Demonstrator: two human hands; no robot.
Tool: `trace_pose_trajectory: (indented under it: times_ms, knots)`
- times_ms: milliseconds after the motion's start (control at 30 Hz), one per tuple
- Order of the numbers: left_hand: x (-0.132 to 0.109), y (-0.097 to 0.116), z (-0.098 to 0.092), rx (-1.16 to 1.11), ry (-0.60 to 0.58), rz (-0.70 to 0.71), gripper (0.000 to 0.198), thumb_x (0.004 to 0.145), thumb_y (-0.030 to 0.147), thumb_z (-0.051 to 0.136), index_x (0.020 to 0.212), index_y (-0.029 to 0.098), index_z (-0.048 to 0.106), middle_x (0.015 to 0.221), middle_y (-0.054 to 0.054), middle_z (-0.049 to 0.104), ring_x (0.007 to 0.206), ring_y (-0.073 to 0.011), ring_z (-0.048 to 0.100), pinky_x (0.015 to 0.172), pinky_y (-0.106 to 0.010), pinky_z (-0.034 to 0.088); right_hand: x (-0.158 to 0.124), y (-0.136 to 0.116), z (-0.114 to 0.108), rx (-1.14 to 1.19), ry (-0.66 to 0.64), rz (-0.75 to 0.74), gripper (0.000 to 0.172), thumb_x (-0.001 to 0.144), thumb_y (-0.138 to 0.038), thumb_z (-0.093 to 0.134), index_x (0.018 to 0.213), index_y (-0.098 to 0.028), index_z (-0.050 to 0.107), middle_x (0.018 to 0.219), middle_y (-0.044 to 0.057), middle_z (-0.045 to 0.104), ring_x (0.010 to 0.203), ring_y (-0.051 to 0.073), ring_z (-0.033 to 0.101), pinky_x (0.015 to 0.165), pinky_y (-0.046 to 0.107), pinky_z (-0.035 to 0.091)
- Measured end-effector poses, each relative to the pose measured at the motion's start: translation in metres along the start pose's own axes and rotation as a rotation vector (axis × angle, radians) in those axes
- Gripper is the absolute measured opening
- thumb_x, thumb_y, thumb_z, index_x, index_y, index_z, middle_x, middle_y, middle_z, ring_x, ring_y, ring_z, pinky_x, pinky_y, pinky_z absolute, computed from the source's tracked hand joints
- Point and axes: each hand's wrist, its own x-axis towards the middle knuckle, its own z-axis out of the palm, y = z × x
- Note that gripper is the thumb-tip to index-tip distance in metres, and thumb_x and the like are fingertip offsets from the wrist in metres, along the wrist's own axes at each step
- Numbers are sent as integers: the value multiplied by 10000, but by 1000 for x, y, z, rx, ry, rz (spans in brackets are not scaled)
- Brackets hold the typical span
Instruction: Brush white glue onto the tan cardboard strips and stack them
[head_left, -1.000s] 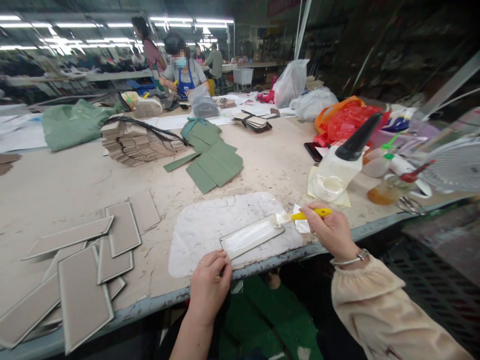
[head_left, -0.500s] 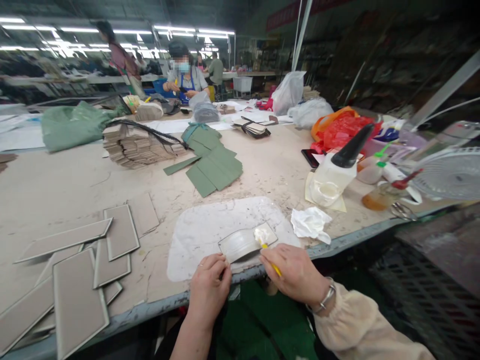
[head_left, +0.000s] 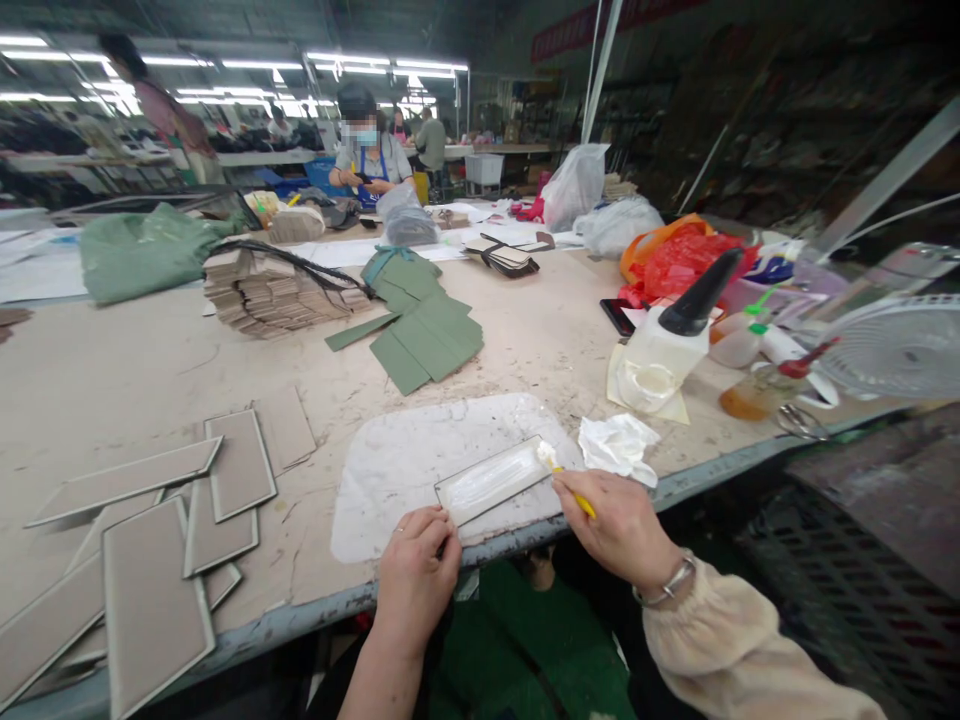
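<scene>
A narrow rectangular piece [head_left: 491,482], coated with wet white paste, lies flat on a pale rounded mat [head_left: 375,480] at the table's front edge. My left hand [head_left: 421,555] pinches its near left corner between thumb and fingers. A yellow-handled brush [head_left: 583,504] is gripped in my right hand [head_left: 619,525], its paste-covered tip touching the piece's right end. Right of the mat sits crumpled white paper [head_left: 619,447]. Behind that stands a white container [head_left: 660,360] with a black part slanting up from it.
Edged grey-brown panels [head_left: 154,590] lie overlapping at the left. Green pieces [head_left: 427,345] and a tied stack [head_left: 274,290] lie farther back. Bottles, scissors [head_left: 802,422] and a fan [head_left: 900,345] are at the right. A masked person [head_left: 371,165] sits across the table.
My right hand and the brush have moved right, to the piece's right end. The piece, bowed up before, now lies flat. A person in the background has moved left.
</scene>
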Motion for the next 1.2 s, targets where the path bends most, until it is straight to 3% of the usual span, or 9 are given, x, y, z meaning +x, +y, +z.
trace_pose_trajectory:
  times_ms: [100,200,300,400,600,700,1000,1100,1200]
  knots:
    - [1,1,0,2,-10,6,175,823,175,526,681,209,621,847,-39,656,876,-196,611,782,-342,526,-2,-11,4,51,-57,-56,116,856,-183,504,886,-157,613,663,42,625,614,150,569,581,278,445]
    - [1,0,1,0,-13,3,171,826,175,523,691,209,621,862,-39,654,890,-196,606,789,-340,522,-5,-13,3,177,36,-69,149,826,-144,537,960,-153,601,697,42,635,607,143,557,576,278,449]
    - [1,-1,2,7,-19,-1,165,828,181,526,694,207,618,873,-38,654,900,-196,602,801,-342,518,-5,-9,4,313,135,0,202,815,-117,547,1003,-171,596,804,53,673,698,152,615,669,286,492]
    - [1,-1,2,13,-26,-3,165,832,194,530,693,208,617,870,-36,654,893,-196,601,795,-344,517,-2,-4,9,405,106,112,149,844,-149,525,959,-189,610,852,45,690,768,154,650,715,272,506]
    - [0,0,1,14,-17,5,178,831,185,524,678,209,613,850,-34,655,885,-194,605,786,-335,519,-1,19,13,280,188,337,132,876,-224,494,898,-174,614,834,61,682,752,169,649,700,280,501]
    - [1,0,1,12,-19,5,177,825,166,521,678,208,611,851,-33,653,884,-194,605,790,-337,518,-1,26,13,246,263,348,132,876,-222,493,901,-174,613,829,58,682,750,166,650,703,279,507]
    - [1,1,0,0,-12,-1,161,815,148,522,697,206,616,844,-35,652,883,-198,606,787,-345,525,-1,-16,17,373,102,16,159,842,-156,514,951,-188,625,807,56,695,720,161,654,672,284,529]
    - [0,1,1,-15,0,0,166,815,145,523,700,206,626,852,-39,657,888,-198,611,798,-349,528,0,-30,18,521,139,79,166,845,-167,515,963,-189,630,823,48,699,743,155,659,687,270,534]
    - [0,0,1,-54,2,-12,161,811,137,534,709,202,639,852,-39,664,896,-191,612,813,-345,528,2,-29,22,642,55,267,166,879,-232,483,906,-182,639,818,44,689,739,152,653,665,250,524]
